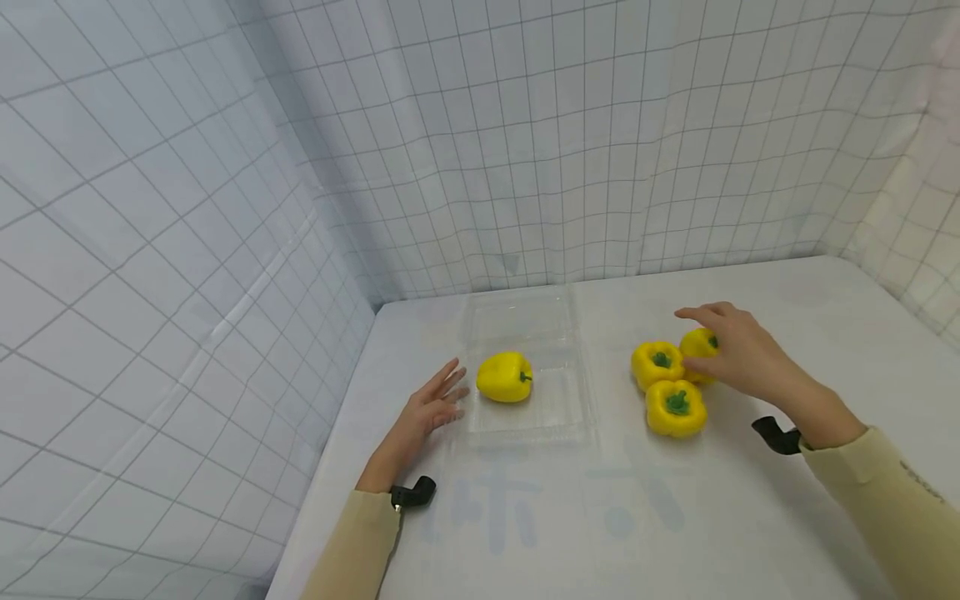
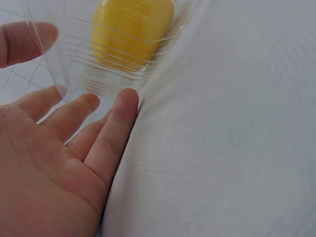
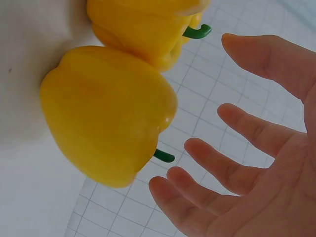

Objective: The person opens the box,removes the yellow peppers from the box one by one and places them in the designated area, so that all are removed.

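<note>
One yellow bell pepper (image 1: 504, 377) lies on its side in a clear plastic container (image 1: 558, 435), its green stem facing right. Beside the container's left wall is my left hand (image 1: 431, 406), fingers spread; in the left wrist view the fingertips (image 2: 127, 101) come up to the ribbed clear wall. On the right, three yellow peppers stand grouped: a front one (image 1: 676, 408), a left one (image 1: 657, 365) and a back one (image 1: 697, 342) partly hidden by my right hand (image 1: 742, 354). That hand hovers over the back pepper, fingers apart; the right wrist view shows a gap before the nearest pepper (image 3: 106, 116).
The container's clear lid (image 1: 521, 317) lies folded back behind it. A white table (image 1: 555, 533) carries everything, with grid-patterned white curtains (image 1: 510, 150) at the back and sides. Black wrist cameras (image 1: 412, 493) are strapped to both wrists.
</note>
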A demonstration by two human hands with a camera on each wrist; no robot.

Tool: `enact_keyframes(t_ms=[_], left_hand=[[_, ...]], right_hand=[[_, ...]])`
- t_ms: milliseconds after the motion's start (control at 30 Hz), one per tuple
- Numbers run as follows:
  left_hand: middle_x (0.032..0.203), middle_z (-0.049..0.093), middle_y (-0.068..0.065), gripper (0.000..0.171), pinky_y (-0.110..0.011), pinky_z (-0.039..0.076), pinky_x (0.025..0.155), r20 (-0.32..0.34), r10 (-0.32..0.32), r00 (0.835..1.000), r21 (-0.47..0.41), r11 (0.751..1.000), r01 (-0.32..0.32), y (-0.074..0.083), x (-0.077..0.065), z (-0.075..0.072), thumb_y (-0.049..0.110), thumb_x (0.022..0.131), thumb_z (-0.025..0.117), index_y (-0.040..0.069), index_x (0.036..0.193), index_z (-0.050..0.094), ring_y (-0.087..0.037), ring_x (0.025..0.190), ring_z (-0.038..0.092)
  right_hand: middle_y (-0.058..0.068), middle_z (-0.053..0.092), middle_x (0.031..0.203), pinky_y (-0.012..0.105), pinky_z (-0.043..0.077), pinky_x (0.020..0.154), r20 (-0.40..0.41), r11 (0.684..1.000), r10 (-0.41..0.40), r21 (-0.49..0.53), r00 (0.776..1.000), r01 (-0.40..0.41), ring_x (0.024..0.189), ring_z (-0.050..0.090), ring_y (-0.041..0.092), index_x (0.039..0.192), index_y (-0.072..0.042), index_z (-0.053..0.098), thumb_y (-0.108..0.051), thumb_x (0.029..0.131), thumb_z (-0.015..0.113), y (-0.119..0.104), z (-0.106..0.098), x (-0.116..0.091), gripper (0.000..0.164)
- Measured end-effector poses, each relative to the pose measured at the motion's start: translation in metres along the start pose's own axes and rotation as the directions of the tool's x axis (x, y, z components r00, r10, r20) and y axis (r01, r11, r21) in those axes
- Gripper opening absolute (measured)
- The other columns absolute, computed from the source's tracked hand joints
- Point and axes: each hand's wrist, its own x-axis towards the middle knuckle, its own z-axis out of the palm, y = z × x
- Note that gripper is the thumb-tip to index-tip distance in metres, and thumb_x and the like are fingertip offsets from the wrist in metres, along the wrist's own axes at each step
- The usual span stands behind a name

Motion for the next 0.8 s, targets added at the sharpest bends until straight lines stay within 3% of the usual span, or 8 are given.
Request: enact_keyframes(t_ms=[367, 800], left_hand=[[0.162, 0.032, 0.002, 0.073, -0.049, 0.033, 0.114, -0.010, -0.005, 1.000, -0.010, 1.000, 0.005, 0.001, -0.001, 0.000, 0.006, 0.099, 0.055, 0.031, 0.161, 0.025, -0.022, 0.143, 0.039], [0.163, 0.030, 0.000, 0.072, -0.050, 0.031, 0.115, 0.005, 0.016, 1.000, 0.014, 1.000, -0.017, 0.000, 0.000, 0.001, 0.006, 0.101, 0.052, 0.029, 0.162, 0.022, -0.023, 0.144, 0.038]], right_hand=[[0.027, 0.044, 0.143, 0.072, 0.034, 0.099, -0.030, 0.994, -0.061, 0.085, 0.998, 0.064, 0.127, 0.039, 0.049, 0.145, -0.009, 0.051, -0.021, 0.090, 0.076, -0.026, 0.005, 0.007, 0.062], [0.023, 0.044, 0.145, 0.067, 0.038, 0.100, -0.024, 0.988, -0.106, 0.112, 0.994, 0.108, 0.128, 0.043, 0.046, 0.146, -0.010, 0.050, -0.021, 0.091, 0.075, -0.049, 0.013, 0.020, 0.062]])
